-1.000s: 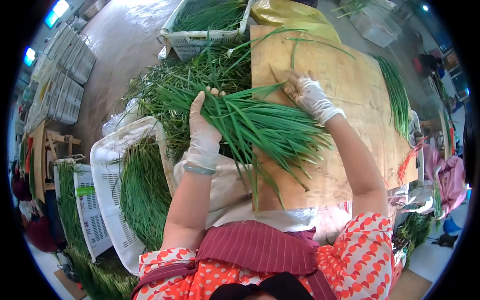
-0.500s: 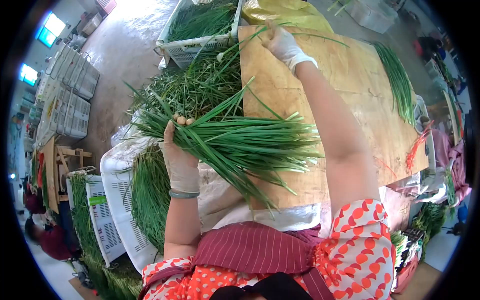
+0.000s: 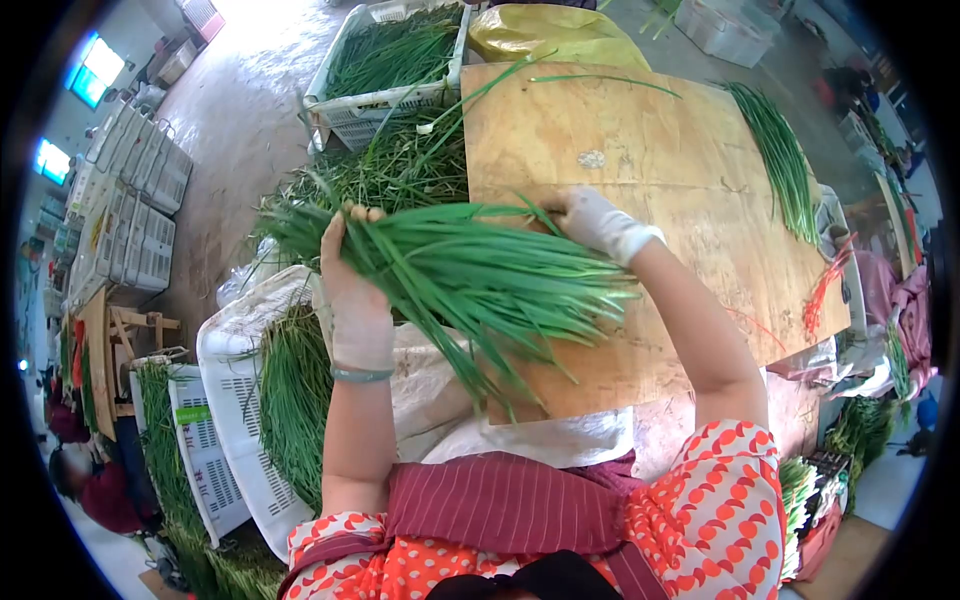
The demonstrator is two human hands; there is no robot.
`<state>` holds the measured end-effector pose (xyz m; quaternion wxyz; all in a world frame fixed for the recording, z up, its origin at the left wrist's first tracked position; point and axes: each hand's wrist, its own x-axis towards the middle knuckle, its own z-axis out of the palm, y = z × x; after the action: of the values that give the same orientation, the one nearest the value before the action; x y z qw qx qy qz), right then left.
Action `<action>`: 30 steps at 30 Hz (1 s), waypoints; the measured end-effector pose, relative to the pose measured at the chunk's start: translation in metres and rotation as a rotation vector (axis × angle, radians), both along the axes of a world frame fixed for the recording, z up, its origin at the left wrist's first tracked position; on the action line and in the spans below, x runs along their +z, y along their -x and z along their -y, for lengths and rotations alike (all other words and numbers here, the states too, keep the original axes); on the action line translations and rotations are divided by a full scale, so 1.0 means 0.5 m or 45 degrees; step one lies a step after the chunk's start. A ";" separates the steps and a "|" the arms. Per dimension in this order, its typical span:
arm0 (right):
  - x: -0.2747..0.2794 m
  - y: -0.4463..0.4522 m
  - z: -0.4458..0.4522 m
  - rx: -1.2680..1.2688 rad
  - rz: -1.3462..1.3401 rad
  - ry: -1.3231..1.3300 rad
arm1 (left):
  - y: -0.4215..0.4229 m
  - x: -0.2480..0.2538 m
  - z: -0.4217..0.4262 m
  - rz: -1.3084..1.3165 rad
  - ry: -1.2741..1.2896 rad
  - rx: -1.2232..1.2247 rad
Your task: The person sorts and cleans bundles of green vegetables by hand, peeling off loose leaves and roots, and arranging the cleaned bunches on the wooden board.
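Note:
My left hand [image 3: 358, 300], in a pale glove with bare fingertips and a bracelet at the wrist, is closed around a bunch of chives [image 3: 480, 265]. The bunch lies sideways over the near left part of a wooden board [image 3: 680, 180], pale stem ends to the right and leafy tips to the left. At its upper edge my gloved right hand [image 3: 600, 222] has its fingers pinched together at a green chive blade [image 3: 540, 215]. A loose chive blade [image 3: 610, 80] rests along the board's far edge.
Loose chives [image 3: 390, 160] are heaped left of the board, below a white crate [image 3: 385, 100]. Another white crate [image 3: 245, 350] with chives stands near my left arm. A chive bundle [image 3: 775, 155] and red ties [image 3: 830, 285] lie at the board's right. A yellow sack [image 3: 550, 35] is behind.
My right hand has left the board's far edge and come down to the bunch, leaving a chive blade lying there. The left hand still holds the bunch, which has shifted slightly.

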<state>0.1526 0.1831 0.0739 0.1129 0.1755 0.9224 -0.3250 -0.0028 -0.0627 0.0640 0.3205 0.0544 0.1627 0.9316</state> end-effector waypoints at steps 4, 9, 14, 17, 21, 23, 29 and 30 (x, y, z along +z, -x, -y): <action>-0.001 -0.128 -0.025 -0.073 -0.126 0.219 | 0.030 0.050 -0.112 -0.152 0.051 -0.163; 0.013 -0.230 -0.011 -0.241 -0.392 1.220 | -0.004 0.135 -0.284 -0.132 0.307 -0.335; 0.040 -0.253 0.003 -0.612 -0.389 1.104 | -0.053 0.173 -0.418 -0.066 0.546 -0.246; 0.005 -0.248 -0.004 -0.716 -0.356 0.590 | -0.087 0.158 -0.420 -0.147 0.887 -0.126; -0.033 -0.232 -0.020 -0.793 -0.297 0.128 | -0.016 0.051 -0.376 -0.544 1.183 -0.352; -0.032 -0.227 -0.011 -0.809 -0.296 0.142 | -0.023 0.044 -0.305 -0.955 0.995 -0.406; 0.009 -0.201 0.017 -0.897 -0.157 -0.022 | -0.145 -0.035 -0.154 -1.069 1.549 -0.179; 0.014 -0.197 0.025 -0.874 -0.104 -0.056 | -0.157 -0.059 -0.142 -1.115 1.691 -0.096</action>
<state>0.2510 0.1705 0.0807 -0.0440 0.4647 0.8202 -0.3307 0.0755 0.0081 0.0345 0.2240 0.2187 0.7933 0.5223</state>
